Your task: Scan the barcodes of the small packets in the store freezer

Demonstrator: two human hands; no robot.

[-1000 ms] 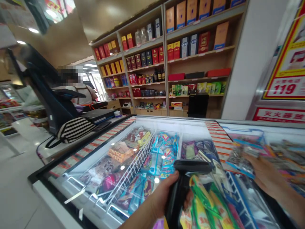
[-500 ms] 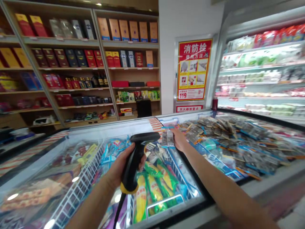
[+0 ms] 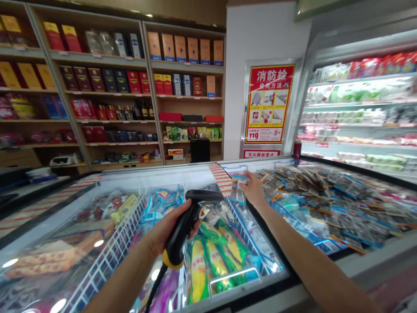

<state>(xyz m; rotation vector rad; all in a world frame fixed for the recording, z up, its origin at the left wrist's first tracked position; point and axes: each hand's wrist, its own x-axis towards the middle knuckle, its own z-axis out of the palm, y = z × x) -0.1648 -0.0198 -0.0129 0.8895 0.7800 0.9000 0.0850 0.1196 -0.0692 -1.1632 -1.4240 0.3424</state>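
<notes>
My left hand (image 3: 169, 226) is wrapped round the handle of a black and yellow barcode scanner (image 3: 182, 232), its head pointing right and its cord hanging down. Further right, my right hand (image 3: 253, 188) pinches a small clear packet with a blue top edge (image 3: 239, 187), held up over the freezer and apart from the scanner. Many similar flat packets (image 3: 312, 191) lie in a spread pile on the glass to the right. Below the scanner, through the freezer glass, show yellow and green corn-shaped packs (image 3: 198, 269) in a wire basket (image 3: 250, 237).
The chest freezer (image 3: 156, 170) spans the front, with a striped strip (image 3: 220, 178) across its top. Behind stand wooden shelves (image 3: 110, 63) of boxed goods. A framed red poster (image 3: 271, 104) hangs on the wall, beside a lit display fridge (image 3: 361, 104).
My right hand has turned and moved slightly right with the packet, now angled away from the scanner. The scanner sits a little lower, and the whole view has shifted slightly.
</notes>
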